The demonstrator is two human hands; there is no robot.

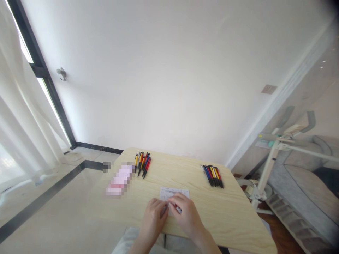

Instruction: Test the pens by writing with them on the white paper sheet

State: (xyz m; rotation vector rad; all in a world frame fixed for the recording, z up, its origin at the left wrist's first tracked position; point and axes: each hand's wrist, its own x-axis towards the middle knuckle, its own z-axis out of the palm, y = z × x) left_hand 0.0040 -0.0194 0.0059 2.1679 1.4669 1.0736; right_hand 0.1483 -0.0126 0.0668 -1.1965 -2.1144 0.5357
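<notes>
My left hand (154,214) and my right hand (184,211) meet near the front edge of a light wooden table (233,211). Their fingertips are pinched together around a small thin object that I cannot make out, just over the near edge of a white printed paper slip (175,192). One bundle of coloured pens (143,163) lies at the back left of the table. A second bundle of pens (213,175) lies at the back right.
A blurred pinkish patch (119,180) covers the table's left edge. A white wall stands behind the table. Curtains and a dark window frame (39,70) are at the left. A white stand (267,169) and a grey sofa (304,183) are at the right.
</notes>
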